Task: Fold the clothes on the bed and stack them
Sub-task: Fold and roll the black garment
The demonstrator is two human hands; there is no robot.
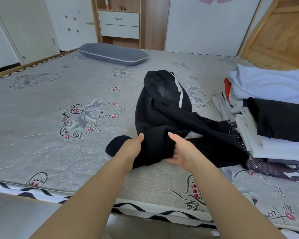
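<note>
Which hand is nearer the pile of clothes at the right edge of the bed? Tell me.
Right. The right hand holds the black garment on the side toward the pile of clothes; the left hand grips the same garment farther from it.

Walls: white, daylit.
Door [24,28]: white, far left.
Shelf unit [119,21]: wooden, two white drawers, against the far wall.
Wooden panel [280,31]: slanted, far right.
Floor [16,216]: pale tiles below the near bed edge.
</note>
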